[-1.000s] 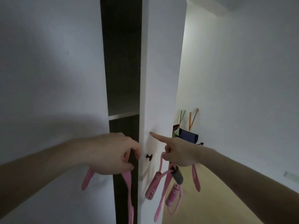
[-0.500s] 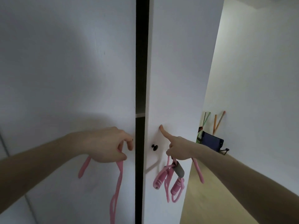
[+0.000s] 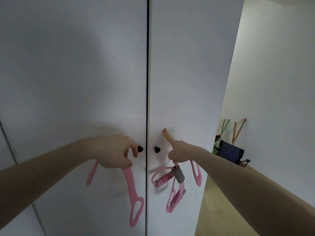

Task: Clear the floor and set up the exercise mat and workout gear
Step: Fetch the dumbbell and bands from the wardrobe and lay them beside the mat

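White wardrobe fills most of the view, w/ 2 tall doors: left door [image 3: 73, 82] and right door [image 3: 187, 74] meet at a thin dark seam down the middle, so basically flush. Pale wall [image 3: 279, 82] on the right, wood floor [image 3: 221, 210] below it. Far right corner has a dark blue folded thing [image 3: 231, 153] w/ a few colored sticks [image 3: 238, 130] leaning behind it, can't tell what exactly.

Left hand [image 3: 115, 152] sits at the left door's black knob [image 3: 140, 148], fingers curled, fingertips touching or right beside the knob, and it's clamped on a pink resistance band [image 3: 132, 191] that dangles down the door, loop end hanging low, another end poking out left of the wrist.

Right hand [image 3: 179, 153] has its index finger stretched out w/ the tip pressed on the right door just above the other knob [image 3: 157, 149]. Rest of the fingers are closed around a bundle of pink bands w/ handles [image 3: 170, 184], incl. a grey foam piece [image 3: 178, 174], all hanging under the fist against the door. 1 more pink loop [image 3: 196, 172] hangs on the right side of that wrist.
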The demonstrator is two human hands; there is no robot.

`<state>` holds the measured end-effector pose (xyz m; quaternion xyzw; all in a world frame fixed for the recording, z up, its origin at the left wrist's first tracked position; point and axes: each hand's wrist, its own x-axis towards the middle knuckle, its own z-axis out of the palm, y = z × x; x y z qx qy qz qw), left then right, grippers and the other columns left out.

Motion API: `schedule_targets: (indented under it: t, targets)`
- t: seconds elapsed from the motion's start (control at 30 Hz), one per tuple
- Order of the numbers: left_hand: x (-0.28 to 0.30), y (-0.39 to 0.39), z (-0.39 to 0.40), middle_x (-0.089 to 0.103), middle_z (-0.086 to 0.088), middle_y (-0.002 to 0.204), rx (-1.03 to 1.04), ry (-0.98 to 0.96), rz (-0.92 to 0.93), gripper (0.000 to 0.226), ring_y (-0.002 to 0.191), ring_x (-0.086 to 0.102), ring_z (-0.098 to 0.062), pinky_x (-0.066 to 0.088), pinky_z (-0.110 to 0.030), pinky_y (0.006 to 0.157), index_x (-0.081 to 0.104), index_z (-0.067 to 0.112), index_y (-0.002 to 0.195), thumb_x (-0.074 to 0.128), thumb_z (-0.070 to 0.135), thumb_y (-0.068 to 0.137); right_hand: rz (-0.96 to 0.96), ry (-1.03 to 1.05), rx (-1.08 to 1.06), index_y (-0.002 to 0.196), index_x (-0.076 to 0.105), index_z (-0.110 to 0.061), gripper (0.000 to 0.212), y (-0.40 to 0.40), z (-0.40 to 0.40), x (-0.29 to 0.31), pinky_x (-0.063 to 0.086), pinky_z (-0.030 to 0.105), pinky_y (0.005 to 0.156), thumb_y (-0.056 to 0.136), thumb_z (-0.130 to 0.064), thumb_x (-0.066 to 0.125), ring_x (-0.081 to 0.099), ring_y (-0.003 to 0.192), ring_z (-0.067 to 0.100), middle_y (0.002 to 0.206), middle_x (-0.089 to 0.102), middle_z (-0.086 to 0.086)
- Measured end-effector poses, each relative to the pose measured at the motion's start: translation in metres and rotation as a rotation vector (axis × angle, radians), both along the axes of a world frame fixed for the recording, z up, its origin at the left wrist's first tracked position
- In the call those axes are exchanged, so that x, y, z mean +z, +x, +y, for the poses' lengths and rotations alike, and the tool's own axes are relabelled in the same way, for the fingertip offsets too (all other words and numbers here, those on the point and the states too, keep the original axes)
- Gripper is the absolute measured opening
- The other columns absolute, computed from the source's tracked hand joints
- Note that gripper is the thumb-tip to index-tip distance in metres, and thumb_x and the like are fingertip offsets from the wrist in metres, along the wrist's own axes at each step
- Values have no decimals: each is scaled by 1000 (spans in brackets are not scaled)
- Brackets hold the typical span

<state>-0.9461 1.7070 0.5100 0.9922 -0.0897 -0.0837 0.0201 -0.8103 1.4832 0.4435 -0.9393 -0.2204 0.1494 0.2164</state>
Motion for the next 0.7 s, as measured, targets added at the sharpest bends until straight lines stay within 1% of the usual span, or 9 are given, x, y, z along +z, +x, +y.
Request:
schedule_targets:
  t: [0.07,0.1,0.2,0.3,0.37,0.43,0.5,0.6,0.7]
  targets:
    - [0,2,-1,64,17,94,8,0,4,28,97,61,-6,52,-26,84,62,40,116,66,41,88,-4,0,-3,151,-26,-55,105,5,5,-1,52,31,71,92,-11,49,60,71,22,81,65,7]
    - [0,3,-1,64,18,94,12,2,5,29,97,61,-6,52,-26,84,62,39,117,66,41,88,-6,6,-5,150,-26,-55,104,7,7,-2,52,31,71,92,-11,48,60,71,22,82,66,7]
    - [-1,6,-4,64,17,95,22,-1,13,29,96,62,-6,53,-27,84,62,38,118,65,42,89,-9,30,-1,151,-26,-54,104,11,11,-3,51,28,67,92,-11,47,59,69,21,83,66,7]
    - [-3,9,-10,65,16,96,18,-10,28,30,93,63,-6,53,-26,80,61,38,120,65,41,91,-2,88,16,153,-22,-54,103,16,13,-6,52,27,65,92,-10,49,60,67,20,82,65,8]
    - [-5,15,-19,66,15,96,6,-14,34,30,92,63,-5,50,-22,75,61,38,121,65,41,92,-1,155,24,155,-15,-55,102,19,7,-9,52,29,63,91,-8,49,58,64,20,76,63,6]
    - [-9,21,-31,66,16,95,-11,-27,32,28,90,62,-4,47,-21,72,60,39,120,64,41,92,-31,219,24,156,-5,-56,100,19,-9,-12,49,26,57,88,-6,49,53,59,18,68,56,4]
    - [-14,32,-51,65,17,94,-40,-33,32,26,89,61,-2,48,-22,74,60,42,117,64,43,92,-71,283,4,157,5,-55,96,20,-38,-15,47,22,53,88,-6,49,51,57,15,69,56,7]
    - [-23,55,-89,64,19,96,-96,-31,57,24,90,61,-2,52,-27,82,59,45,115,63,47,92,-107,395,-73,159,20,-49,82,22,-96,-21,44,14,49,95,-10,52,52,48,4,74,65,7]
    - [-34,81,-134,64,21,98,-169,-30,80,24,93,59,0,50,-24,80,58,47,116,61,49,92,-121,447,-166,157,31,-44,69,17,-160,-30,45,19,52,98,-18,56,51,49,3,69,65,-2]
